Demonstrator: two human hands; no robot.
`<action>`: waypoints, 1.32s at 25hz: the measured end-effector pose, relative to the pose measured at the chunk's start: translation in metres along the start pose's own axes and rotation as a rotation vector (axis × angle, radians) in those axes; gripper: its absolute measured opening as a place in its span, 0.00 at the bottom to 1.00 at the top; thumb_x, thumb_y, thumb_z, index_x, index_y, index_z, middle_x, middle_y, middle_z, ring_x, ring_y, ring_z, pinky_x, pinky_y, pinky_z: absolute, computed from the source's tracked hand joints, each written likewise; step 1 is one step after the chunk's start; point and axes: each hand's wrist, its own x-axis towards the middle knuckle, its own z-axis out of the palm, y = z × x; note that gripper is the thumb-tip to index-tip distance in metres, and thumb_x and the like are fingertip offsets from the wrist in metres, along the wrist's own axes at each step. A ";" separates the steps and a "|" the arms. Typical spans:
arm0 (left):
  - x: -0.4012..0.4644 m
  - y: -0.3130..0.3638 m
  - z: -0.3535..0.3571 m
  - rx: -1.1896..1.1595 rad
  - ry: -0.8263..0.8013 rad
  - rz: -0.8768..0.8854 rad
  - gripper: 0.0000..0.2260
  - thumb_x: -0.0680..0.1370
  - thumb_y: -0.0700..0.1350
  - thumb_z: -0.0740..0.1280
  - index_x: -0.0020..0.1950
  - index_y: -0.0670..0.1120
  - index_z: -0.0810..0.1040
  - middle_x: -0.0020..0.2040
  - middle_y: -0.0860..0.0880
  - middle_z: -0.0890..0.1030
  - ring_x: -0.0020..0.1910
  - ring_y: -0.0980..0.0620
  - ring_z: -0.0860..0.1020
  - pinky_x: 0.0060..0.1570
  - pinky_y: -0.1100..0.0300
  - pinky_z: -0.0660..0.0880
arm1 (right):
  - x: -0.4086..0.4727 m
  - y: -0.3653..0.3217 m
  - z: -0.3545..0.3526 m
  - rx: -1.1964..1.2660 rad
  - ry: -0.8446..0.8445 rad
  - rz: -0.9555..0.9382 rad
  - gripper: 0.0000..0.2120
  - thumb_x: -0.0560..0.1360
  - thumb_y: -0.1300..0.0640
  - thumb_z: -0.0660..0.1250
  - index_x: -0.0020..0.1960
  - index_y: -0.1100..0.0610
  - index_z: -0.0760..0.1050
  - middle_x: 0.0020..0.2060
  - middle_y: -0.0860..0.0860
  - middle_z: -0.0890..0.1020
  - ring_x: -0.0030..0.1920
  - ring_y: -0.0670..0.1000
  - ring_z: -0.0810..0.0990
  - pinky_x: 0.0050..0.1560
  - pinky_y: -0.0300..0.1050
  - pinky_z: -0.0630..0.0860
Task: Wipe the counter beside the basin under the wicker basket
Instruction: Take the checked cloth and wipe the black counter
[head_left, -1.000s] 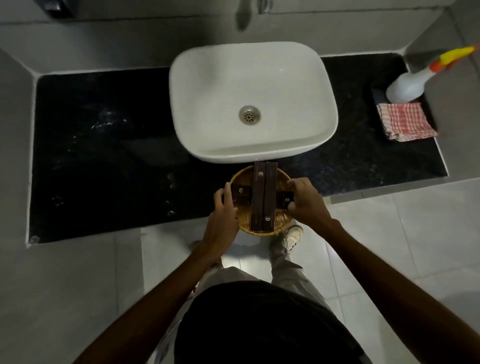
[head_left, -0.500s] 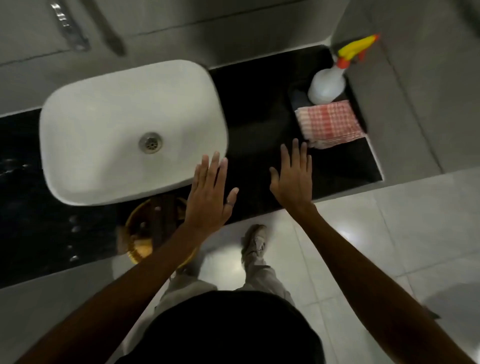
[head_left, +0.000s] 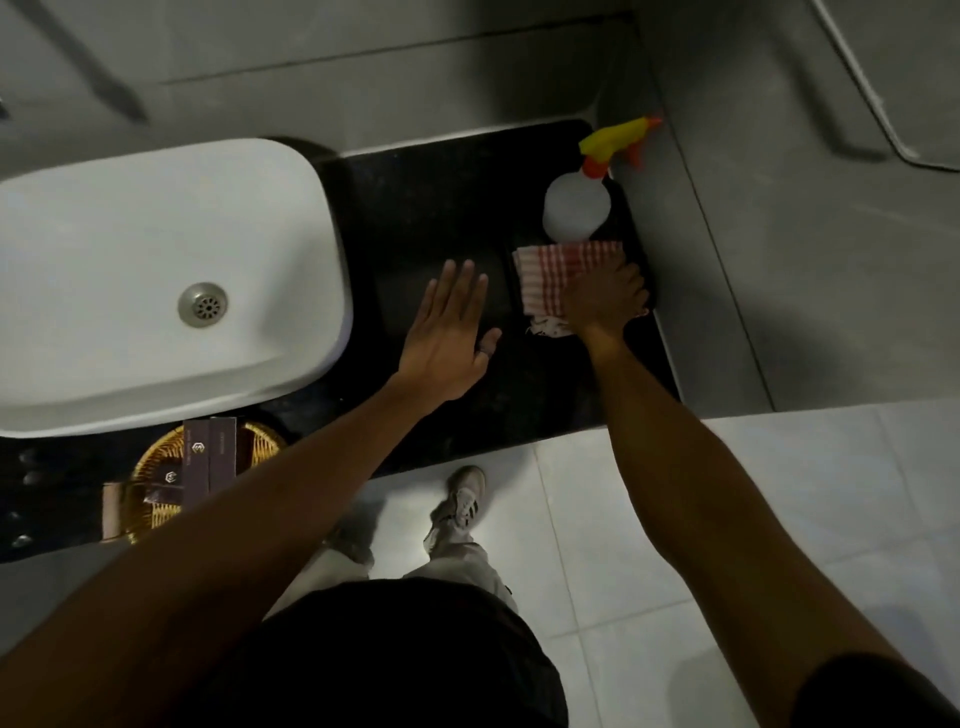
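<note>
- The cloth (head_left: 558, 278) is red and white checked. It lies folded on the black counter (head_left: 441, 208), near the right end. Its long side runs left to right.
- The right hand (head_left: 602, 301) lies on the near right part of the cloth. Its fingers curl down over the cloth edge. You cannot tell if they grip it yet.
- The left hand (head_left: 447, 332) is flat over the counter, between the basin (head_left: 130, 270) and the cloth. Its fingers are straight and close together, pointing away from the person. The thumb sticks out to the side.
- One spray bottle (head_left: 576, 202) stands just behind the cloth. Its yellow top points to the right wall.
- One basket (head_left: 156, 467) sits at the front edge of the counter, just in front of the basin. Two dark boxes (head_left: 208, 452) lie across it, side by side.
- The left arm hides part of the basket. The basin is cut off at the left edge.
- Two shoes show on the floor; the left one is blurry.
</note>
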 end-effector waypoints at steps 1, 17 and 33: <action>-0.003 -0.001 -0.001 -0.016 0.000 0.000 0.33 0.86 0.57 0.55 0.85 0.41 0.52 0.87 0.40 0.51 0.86 0.41 0.44 0.85 0.43 0.49 | 0.004 -0.002 -0.002 0.052 -0.010 0.025 0.26 0.80 0.50 0.62 0.73 0.63 0.68 0.70 0.62 0.76 0.69 0.63 0.74 0.73 0.57 0.62; -0.135 -0.142 -0.145 -1.703 0.113 -0.631 0.18 0.74 0.59 0.74 0.61 0.55 0.86 0.60 0.46 0.88 0.61 0.42 0.86 0.52 0.46 0.85 | -0.233 -0.198 -0.071 0.799 -0.478 -0.601 0.23 0.77 0.52 0.75 0.69 0.53 0.72 0.60 0.48 0.81 0.58 0.45 0.81 0.57 0.42 0.79; -0.467 -0.474 -0.089 -1.123 0.044 -1.008 0.16 0.82 0.40 0.68 0.71 0.46 0.77 0.66 0.42 0.83 0.62 0.43 0.82 0.63 0.45 0.81 | -0.544 -0.377 0.219 0.239 -0.643 -0.192 0.28 0.76 0.58 0.71 0.74 0.62 0.69 0.68 0.61 0.77 0.68 0.63 0.77 0.67 0.58 0.76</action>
